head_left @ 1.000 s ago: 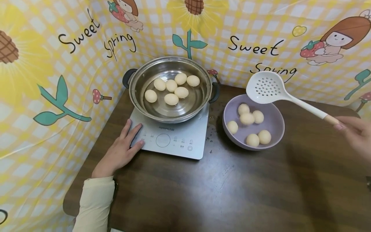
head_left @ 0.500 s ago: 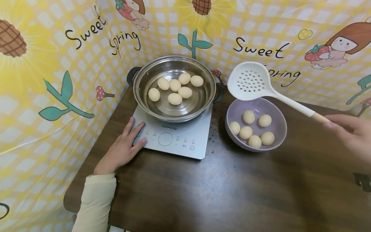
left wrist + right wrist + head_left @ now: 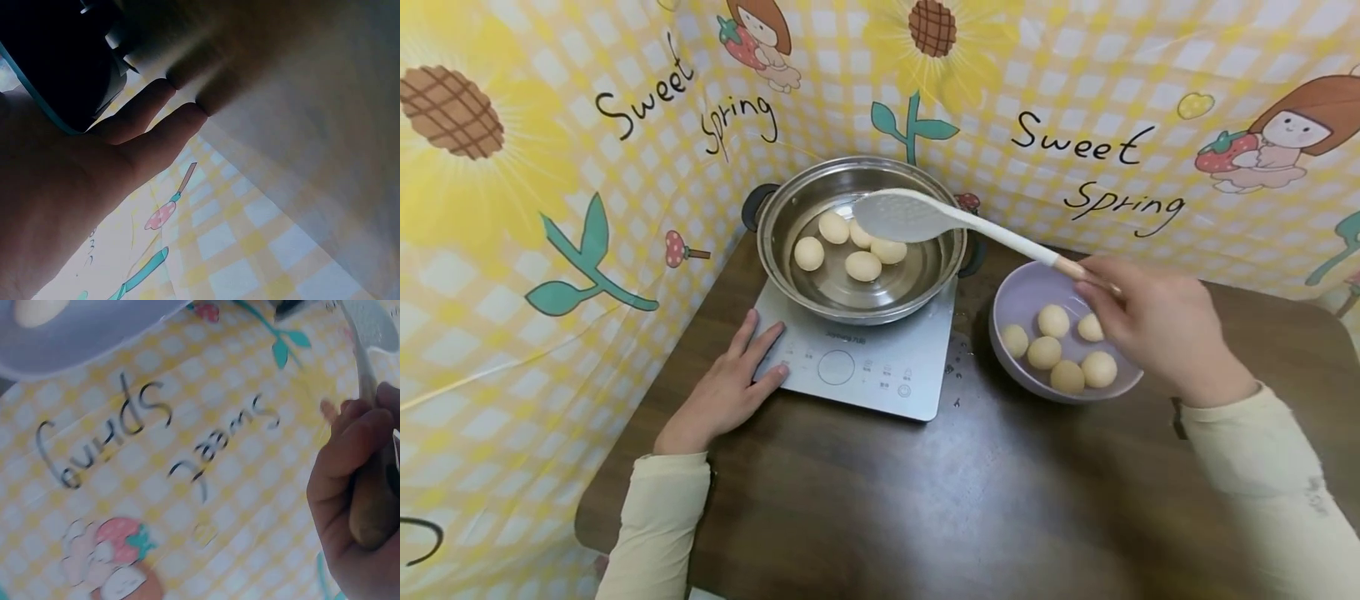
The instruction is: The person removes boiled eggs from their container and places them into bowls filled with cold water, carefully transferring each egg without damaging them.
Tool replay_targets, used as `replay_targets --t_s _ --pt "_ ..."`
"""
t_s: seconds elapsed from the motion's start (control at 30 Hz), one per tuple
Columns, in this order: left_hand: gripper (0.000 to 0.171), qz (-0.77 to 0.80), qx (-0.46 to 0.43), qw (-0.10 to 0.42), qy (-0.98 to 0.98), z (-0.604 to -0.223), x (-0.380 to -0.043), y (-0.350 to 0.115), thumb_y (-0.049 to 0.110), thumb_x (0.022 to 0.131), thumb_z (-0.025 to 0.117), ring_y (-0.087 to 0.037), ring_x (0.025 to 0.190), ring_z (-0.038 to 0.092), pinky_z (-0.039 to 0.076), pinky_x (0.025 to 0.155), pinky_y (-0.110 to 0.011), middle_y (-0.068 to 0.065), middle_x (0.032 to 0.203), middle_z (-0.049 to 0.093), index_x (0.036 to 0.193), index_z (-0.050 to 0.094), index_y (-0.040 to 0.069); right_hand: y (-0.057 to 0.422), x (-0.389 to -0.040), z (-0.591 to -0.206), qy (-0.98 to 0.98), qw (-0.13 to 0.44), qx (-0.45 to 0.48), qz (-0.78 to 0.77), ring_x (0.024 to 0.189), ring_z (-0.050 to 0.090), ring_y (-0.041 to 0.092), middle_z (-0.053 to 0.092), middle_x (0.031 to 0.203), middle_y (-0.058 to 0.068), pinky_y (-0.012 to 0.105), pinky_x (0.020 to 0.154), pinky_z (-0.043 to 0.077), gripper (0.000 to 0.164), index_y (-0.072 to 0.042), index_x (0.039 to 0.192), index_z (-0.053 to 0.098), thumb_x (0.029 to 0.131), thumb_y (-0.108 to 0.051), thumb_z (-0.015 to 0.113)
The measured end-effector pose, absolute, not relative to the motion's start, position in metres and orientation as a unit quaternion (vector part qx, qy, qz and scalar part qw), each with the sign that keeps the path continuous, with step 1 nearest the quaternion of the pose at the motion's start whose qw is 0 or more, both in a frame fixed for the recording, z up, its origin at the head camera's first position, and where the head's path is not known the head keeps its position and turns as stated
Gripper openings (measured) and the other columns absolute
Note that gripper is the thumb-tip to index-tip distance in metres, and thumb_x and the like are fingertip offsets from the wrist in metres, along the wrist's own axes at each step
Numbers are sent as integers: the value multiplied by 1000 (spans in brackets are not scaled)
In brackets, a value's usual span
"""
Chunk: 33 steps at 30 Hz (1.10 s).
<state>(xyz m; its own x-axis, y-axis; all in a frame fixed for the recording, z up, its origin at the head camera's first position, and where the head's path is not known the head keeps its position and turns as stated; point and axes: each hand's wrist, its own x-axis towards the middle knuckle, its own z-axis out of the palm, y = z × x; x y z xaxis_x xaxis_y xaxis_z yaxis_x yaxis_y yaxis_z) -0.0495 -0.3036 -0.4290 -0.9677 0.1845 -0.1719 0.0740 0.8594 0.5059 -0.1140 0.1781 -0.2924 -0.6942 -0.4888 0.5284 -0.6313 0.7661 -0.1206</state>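
In the head view my right hand (image 3: 1161, 325) grips the wooden handle end of a white skimmer (image 3: 906, 218). Its perforated head hangs over the steel pot (image 3: 865, 310), hiding part of the pale egg-shaped balls inside. The right wrist view shows curled fingers (image 3: 353, 440) round the handle. My left hand (image 3: 722, 392) rests with spread, fairly straight fingers on the left edge of the white induction cooktop (image 3: 917, 404) under the pot. Below my right hand stands a purple bowl (image 3: 1002, 293) holding several pale round balls (image 3: 1045, 352); the hand covers its right rim.
Water drops (image 3: 957, 367) lie on the dark wooden table (image 3: 880, 500) between cooktop and bowl. A yellow checked cloth (image 3: 820, 75) with printed figures hangs close behind and to the left. Black handles (image 3: 760, 206) stick out from the pot's sides.
My right hand has moved left, carrying the skimmer from above the bowl to over the pot. The balls in the bowl have shifted apart. My left hand stays on the cooktop's edge.
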Motion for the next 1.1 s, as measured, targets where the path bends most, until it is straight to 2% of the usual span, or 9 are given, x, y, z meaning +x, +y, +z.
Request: replay_targets --t_s 0.17,0.3,0.37,0.5,0.57,0.63,0.8,0.97,1.1 --pt "66 253 64 108 959 -432 -49 -304 57 96 38 -52 132 19 23 95 -68 2 156 -14 153 13 33 154 -119 -304 -899 273 321 124 44 44 19 59 69 3 41 36 33 24 -12 109 66 86 -20 67" --pt "66 252 64 109 960 -431 -49 -304 57 96 38 -50 134 18 22 95 -68 2 156 -13 153 14 33 146 -121 -310 -900 277 320 105 39 37 19 52 63 3 38 32 28 22 -12 108 65 88 -20 65" --pt "66 252 65 109 959 -431 -50 -303 57 96 38 -49 134 18 22 96 -68 3 156 -13 153 14 33 143 -123 -311 -902 272 320 102 38 36 19 55 65 4 37 32 28 21 -11 106 65 88 -20 65" --pt "66 253 64 107 959 -431 -50 -304 57 96 38 -47 135 17 22 97 -67 3 156 -13 152 14 33 140 -124 -313 -905 249 329 104 41 42 19 65 80 4 36 33 30 19 -11 105 65 88 -19 65" --pt "66 254 64 106 959 -432 -50 -304 57 96 38 -48 135 18 22 97 -67 3 156 -13 152 14 33 138 -125 -312 -906 234 337 105 43 44 18 65 82 3 36 34 31 20 -11 105 66 87 -19 66" --pt "66 254 64 104 959 -432 -49 -304 57 96 38 -49 134 18 22 96 -67 3 156 -13 152 14 33 136 -124 -311 -907 218 344 104 44 42 16 62 75 -1 36 35 32 21 -14 106 66 86 -19 67" --pt "66 256 66 103 959 -433 -49 -305 56 96 39 -50 134 18 23 96 -68 3 156 -13 153 14 33 132 -122 -302 -914 174 356 89 42 33 12 41 53 -10 35 37 30 16 -20 102 66 87 -20 66" --pt "66 257 67 98 959 -434 -50 -305 56 96 39 -48 134 18 23 97 -67 3 156 -13 152 15 33 126 -123 -292 -920 139 358 73 44 35 11 36 53 -12 34 38 30 5 -23 94 65 91 -26 62" --pt "66 256 63 100 959 -433 -49 -305 57 96 39 -51 132 20 24 95 -67 3 156 -13 152 15 33 120 -123 -286 -925 111 356 66 46 38 11 38 55 -12 34 38 32 9 -24 88 64 93 -31 59"
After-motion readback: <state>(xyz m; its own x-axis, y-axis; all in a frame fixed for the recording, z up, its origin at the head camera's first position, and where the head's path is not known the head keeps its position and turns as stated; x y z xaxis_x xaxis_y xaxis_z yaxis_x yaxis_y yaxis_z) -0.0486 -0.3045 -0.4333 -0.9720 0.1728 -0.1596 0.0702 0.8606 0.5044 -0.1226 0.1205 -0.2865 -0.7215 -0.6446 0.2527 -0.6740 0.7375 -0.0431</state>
